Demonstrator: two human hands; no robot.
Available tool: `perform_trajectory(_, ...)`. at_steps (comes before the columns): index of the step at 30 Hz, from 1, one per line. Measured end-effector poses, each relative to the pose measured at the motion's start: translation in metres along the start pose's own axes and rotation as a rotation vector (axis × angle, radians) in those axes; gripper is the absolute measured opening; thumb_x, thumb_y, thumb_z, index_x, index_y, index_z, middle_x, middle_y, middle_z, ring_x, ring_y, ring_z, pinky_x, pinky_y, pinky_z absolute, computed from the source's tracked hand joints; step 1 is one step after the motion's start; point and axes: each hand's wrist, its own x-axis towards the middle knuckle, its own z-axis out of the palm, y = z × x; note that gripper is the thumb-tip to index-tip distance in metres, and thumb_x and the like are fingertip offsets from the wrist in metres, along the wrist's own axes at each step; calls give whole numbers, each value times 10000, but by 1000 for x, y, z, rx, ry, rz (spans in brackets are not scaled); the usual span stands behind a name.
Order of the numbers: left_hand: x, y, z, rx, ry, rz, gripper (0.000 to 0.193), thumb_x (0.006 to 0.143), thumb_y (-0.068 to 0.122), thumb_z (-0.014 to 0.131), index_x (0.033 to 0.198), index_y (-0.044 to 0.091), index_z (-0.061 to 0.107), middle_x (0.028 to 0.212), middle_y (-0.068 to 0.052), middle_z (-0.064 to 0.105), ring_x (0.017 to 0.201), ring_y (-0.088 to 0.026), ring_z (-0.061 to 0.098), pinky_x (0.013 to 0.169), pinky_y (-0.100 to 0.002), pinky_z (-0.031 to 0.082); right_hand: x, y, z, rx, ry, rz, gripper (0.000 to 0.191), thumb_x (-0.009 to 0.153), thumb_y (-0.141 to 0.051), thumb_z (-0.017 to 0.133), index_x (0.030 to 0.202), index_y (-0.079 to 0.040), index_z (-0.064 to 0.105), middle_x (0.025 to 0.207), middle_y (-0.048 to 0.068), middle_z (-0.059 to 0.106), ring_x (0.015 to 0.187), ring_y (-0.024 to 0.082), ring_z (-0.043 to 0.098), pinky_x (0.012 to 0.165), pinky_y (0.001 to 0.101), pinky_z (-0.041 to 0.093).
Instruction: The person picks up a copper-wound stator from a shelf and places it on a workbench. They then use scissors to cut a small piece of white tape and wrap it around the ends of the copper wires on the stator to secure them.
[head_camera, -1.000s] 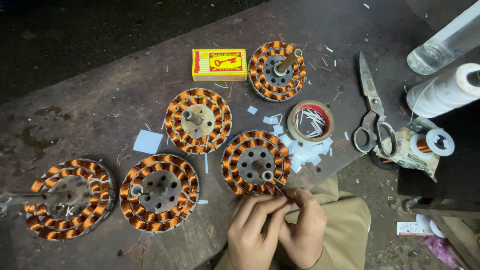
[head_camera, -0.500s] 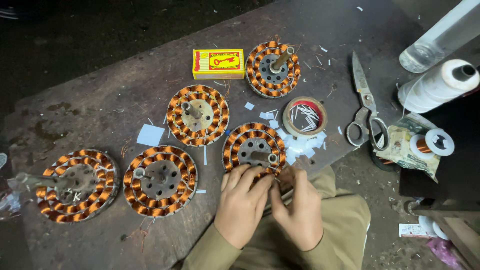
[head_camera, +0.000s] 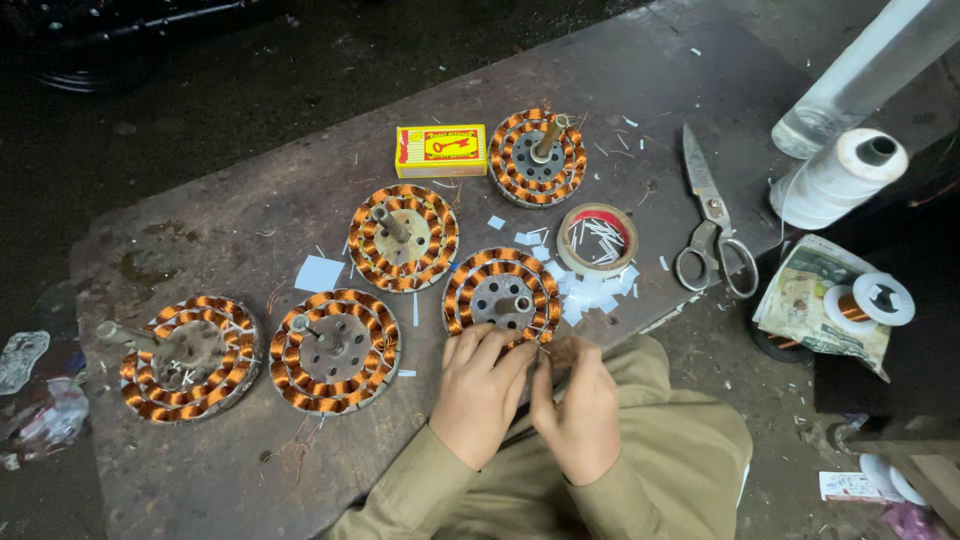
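Both hands curl together at the near table edge: the left hand (head_camera: 478, 392) fingers touch the nearest copper-wound stator (head_camera: 501, 297), while the right hand (head_camera: 575, 405) pinches something too small to tell. Bare table (head_camera: 240, 230) lies left; paper scraps (head_camera: 590, 290) and scissors (head_camera: 712, 232) crowd the right.

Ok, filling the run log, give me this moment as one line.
left hand: on copper-wound stator edge | right hand: beside it, grip unclear | scissors: idle on bench

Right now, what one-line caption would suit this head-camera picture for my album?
Two hands, left hand and right hand, work at a copper-wound stator, one of five on a worn workbench.
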Motion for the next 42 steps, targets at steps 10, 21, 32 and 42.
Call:
perform_trajectory(10, 3, -2, -6, -12, 45, 52, 258, 876, 73, 677, 1127, 97, 734, 1100, -62, 704, 1017, -292, 620, 914, -432, 475, 5, -1, 0, 7, -41, 113, 265, 856, 45, 686, 1072, 36, 532, 882, 210, 708, 758, 346, 731, 637, 390, 554)
perform_trajectory(21, -1, -6, -2, 111, 18, 159, 329, 863, 95, 701, 1189, 60, 714, 1139, -74, 681, 1077, -284, 609, 945, -433, 468, -6, 13, 14, 118, 97, 81, 309, 866, 3, 729, 1078, 37, 507, 892, 167, 709, 773, 235, 731, 684, 328, 573)
perform_trajectory(32, 3, -9, -4, 178, -75, 207, 364, 842, 103, 720, 1203, 56, 709, 1118, -93, 670, 1045, -313, 605, 927, -451, 461, -10, 43, 26, 810, 132, 424, 445, 866, 122, 721, 1095, -48, 379, 965, 124, 671, 877, 131, 667, 754, 228, 557)
perform_trajectory(42, 4, -8, -3, 155, -60, 192, 339, 840, 95, 719, 1177, 65, 721, 1096, -82, 677, 1006, -307, 603, 912, -449, 458, -2, 62, 36, 754, 77, 496, 416, 829, 109, 724, 1031, -43, 395, 891, 78, 620, 761, 111, 624, 659, 249, 559)
